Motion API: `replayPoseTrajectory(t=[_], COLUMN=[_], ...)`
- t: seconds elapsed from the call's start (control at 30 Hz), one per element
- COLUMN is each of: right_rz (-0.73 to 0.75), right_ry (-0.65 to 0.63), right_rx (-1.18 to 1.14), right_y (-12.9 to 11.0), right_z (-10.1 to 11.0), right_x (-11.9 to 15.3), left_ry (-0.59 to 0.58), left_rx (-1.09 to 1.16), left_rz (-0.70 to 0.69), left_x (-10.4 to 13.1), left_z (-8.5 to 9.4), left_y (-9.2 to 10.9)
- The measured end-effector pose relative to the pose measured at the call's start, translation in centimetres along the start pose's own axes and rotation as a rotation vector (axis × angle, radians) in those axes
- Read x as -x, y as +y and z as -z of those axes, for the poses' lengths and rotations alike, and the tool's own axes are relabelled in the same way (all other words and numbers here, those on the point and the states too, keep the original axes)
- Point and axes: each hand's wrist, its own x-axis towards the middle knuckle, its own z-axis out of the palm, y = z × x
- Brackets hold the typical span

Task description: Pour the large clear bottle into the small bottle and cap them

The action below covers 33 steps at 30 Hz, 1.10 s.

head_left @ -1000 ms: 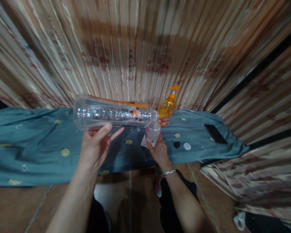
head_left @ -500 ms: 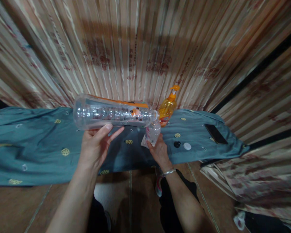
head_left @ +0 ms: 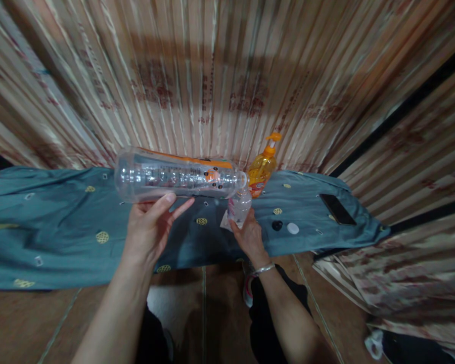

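A large clear bottle (head_left: 174, 176) with an orange-edged label lies sideways in the air, held from below by my left hand (head_left: 149, 227). Its neck points right and meets the top of a small clear bottle (head_left: 239, 205). My right hand (head_left: 250, 235) grips that small bottle, which stands upright over a white piece (head_left: 225, 221) on the cloth. Whether any liquid passes between the two bottles cannot be made out. Just behind the necks stands an orange pump bottle (head_left: 261, 172). A black cap (head_left: 276, 225) and a white cap (head_left: 292, 228) lie right of my right hand.
A teal cloth (head_left: 68, 222) with yellow patterns covers the narrow table. A dark phone (head_left: 337, 209) lies near its right end. Striped curtains (head_left: 227, 76) hang behind and at the right. Below is a tiled floor (head_left: 197, 323).
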Motion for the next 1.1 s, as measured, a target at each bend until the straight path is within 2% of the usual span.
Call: replayPoseTrajectory(t=[0.5, 1.1], right_rz=[-0.009, 0.03], right_ry=[-0.017, 0.032], right_rx=[-0.023, -0.041], right_y=[-0.11, 0.45], right_z=[0.12, -0.49], right_x=[-0.04, -0.01], left_ry=[0.019, 0.026], left_rx=[0.003, 0.011], left_rz=[0.001, 0.004], left_x=[0.11, 0.05], left_z=[-0.26, -0.17], left_y=[0.19, 0.14])
